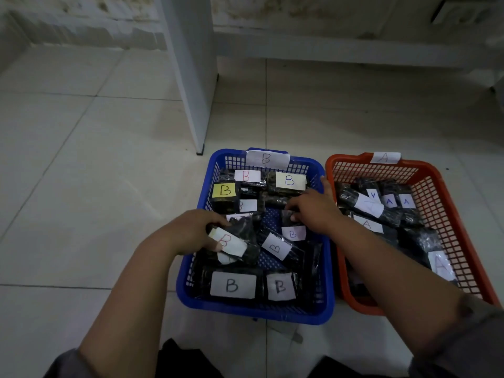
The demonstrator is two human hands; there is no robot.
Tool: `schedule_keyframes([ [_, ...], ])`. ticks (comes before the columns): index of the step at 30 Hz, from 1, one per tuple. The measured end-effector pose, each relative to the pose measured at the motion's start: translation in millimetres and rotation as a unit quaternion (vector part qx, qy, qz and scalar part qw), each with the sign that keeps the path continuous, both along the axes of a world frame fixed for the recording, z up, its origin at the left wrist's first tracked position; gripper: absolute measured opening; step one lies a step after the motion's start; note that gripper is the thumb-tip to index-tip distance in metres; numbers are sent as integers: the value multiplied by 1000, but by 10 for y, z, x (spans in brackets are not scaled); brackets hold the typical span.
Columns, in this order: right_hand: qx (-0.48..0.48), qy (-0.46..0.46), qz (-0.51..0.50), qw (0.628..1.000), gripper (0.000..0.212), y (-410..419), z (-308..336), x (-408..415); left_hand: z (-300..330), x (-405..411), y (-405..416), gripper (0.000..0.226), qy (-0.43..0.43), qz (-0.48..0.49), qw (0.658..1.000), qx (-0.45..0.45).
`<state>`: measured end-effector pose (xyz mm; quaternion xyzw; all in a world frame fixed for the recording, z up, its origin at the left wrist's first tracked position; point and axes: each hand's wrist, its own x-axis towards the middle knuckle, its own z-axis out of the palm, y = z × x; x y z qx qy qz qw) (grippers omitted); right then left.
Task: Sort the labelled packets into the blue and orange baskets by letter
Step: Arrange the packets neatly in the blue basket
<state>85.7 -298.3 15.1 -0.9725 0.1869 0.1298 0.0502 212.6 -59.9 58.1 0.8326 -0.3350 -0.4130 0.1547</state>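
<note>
Gripping a dark packet with a red B on its white label [228, 242], the left hand [191, 231] has its fingers curled over the packet's far end and its thumb against the near edge, at the left side of the blue basket [188, 285]. Just to the right of that grip lies a tilted packet with a blue B label [276, 247], and nearer the person, below the grip, sit two flat packets side by side, one with a large white B label [232, 285] and one with a smaller B label [281, 286]. Beyond the grip, toward the basket's far wall, a yellow B label [224, 190] shows on a packet at the left, with more white B labels next to it.

The right hand [313, 211] reaches into the same basket from the right, fingers bent down onto a small dark packet [289, 218] whose label with a blue B [293, 233] lies just below the fingertips; the fingers seem to pinch it (the contact itself is partly hidden). A paper B tag [267, 159] stands on the far rim.

Right of that hand, touching the blue basket's side, the orange basket [463, 227] holds dark packets labelled A [389, 201], and carries an A tag [385, 157] on its far rim. Both baskets stand on a pale tiled floor [81, 186].
</note>
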Motion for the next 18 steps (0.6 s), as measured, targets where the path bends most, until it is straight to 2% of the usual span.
schedule_keyframes([
  [3, -80, 27, 24, 996, 28, 101, -129, 43, -13, -31, -75, 56, -23, -31, 998, 41],
  [8, -122, 21, -12, 992, 19, 178, -226, 50, -54, 6, -98, 56, -51, -26, 996, 65],
  [11, -161, 17, -1, 987, 24, 213, -199, 54, -64, 11, -101, 55, -49, -27, 996, 68],
  [15, -130, 67, -1, 989, 19, 239, -81, 85, -84, 29, -102, 54, -44, -23, 997, 65],
  [18, -40, 51, -36, 997, 21, 283, -21, 14, -88, 38, -105, 55, -45, -28, 996, 67],
])
